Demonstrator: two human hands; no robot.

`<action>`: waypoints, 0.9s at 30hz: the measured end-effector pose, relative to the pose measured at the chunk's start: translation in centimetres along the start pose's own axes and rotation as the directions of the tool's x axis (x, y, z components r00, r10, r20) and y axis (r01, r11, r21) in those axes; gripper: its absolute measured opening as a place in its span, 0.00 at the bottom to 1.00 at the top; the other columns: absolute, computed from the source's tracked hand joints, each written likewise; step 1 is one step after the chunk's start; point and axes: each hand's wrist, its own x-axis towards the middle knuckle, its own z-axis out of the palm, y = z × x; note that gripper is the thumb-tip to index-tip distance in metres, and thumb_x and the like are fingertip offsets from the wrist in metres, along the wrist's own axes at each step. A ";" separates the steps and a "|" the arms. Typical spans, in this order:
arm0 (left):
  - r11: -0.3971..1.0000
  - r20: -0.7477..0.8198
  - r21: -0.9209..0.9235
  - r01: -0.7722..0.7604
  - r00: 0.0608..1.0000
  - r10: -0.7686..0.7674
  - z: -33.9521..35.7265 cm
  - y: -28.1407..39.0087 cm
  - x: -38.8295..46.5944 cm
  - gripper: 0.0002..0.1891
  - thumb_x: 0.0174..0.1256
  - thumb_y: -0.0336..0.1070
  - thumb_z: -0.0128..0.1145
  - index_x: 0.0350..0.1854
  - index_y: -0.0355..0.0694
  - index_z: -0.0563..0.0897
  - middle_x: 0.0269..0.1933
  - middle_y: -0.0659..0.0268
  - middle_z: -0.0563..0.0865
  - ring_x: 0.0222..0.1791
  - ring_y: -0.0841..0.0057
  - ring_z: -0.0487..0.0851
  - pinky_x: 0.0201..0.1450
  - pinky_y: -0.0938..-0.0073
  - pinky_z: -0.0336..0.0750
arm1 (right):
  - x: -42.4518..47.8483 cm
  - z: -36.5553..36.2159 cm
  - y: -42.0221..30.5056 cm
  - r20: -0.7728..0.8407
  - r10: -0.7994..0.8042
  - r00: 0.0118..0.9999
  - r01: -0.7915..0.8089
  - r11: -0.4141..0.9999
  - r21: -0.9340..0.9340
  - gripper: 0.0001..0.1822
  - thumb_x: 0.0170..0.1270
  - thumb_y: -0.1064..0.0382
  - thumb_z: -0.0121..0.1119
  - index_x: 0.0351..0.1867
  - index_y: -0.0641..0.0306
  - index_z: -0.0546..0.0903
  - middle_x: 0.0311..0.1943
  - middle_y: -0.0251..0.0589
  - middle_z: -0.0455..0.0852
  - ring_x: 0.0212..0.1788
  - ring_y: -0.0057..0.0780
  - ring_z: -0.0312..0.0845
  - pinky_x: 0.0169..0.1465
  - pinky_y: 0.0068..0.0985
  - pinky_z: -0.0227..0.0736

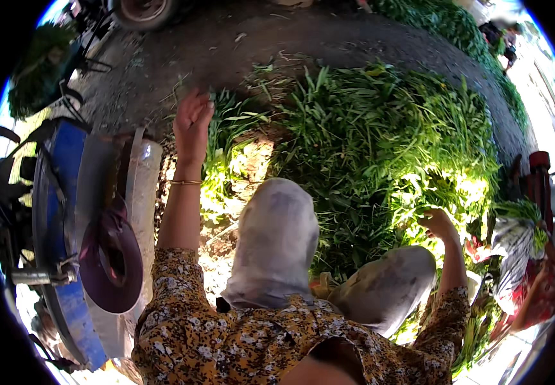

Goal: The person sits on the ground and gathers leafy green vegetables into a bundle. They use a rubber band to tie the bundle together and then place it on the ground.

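Observation:
My left hand (194, 115) is stretched out ahead on the left, blurred at the fingertips. Its fingers are loosely curled with the thumb apart, and nothing shows in it. Just right of it lies a small heap of long-leaved green stalks (224, 113) on the ground. A much larger heap of cut leafy greens (364, 130) spreads in front of my knees and to the right. At that heap's sunlit near right side is my right hand (436, 223), fingers bent. Whether it grips a stalk cannot be told.
On my left stand a blue metal frame (68, 178) and a purple brimmed hat (87, 274). A wheel (145, 10) is at the top. Another person (544, 284) sits at right beside a striped plastic bag (513, 257). More greens (489, 53) lie along the far right.

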 end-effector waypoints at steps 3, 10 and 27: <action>0.966 -0.203 0.086 0.244 0.954 -0.222 -10.4 -9.0 -2.2 0.26 0.60 0.34 0.60 0.59 0.30 0.69 0.46 0.59 0.81 0.44 0.76 0.79 0.49 0.76 0.73 | 3.4 0.8 -4.0 -0.079 -0.199 0.977 0.199 0.980 -0.017 0.22 0.57 0.60 0.62 0.52 0.68 0.78 0.24 0.43 0.83 0.20 0.21 0.74 0.23 0.23 0.70; 0.602 -0.271 0.450 0.660 0.743 -0.612 -16.1 -24.7 -10.6 0.30 0.53 0.45 0.64 0.52 0.26 0.75 0.44 0.49 0.83 0.44 0.62 0.82 0.48 0.66 0.75 | 10.5 10.4 -12.4 0.233 -0.334 0.913 0.346 0.938 -0.012 0.25 0.59 0.60 0.62 0.56 0.69 0.73 0.41 0.47 0.84 0.41 0.29 0.80 0.44 0.26 0.74; -0.013 -0.330 0.802 0.597 0.425 -0.843 -15.8 -36.5 -4.3 0.78 0.28 0.79 0.63 0.69 0.36 0.26 0.64 0.33 0.56 0.65 0.44 0.54 0.69 0.50 0.39 | 15.6 33.6 -22.1 0.609 -0.323 0.725 0.513 0.843 -0.163 0.26 0.58 0.53 0.62 0.53 0.68 0.75 0.40 0.53 0.84 0.43 0.43 0.81 0.46 0.32 0.74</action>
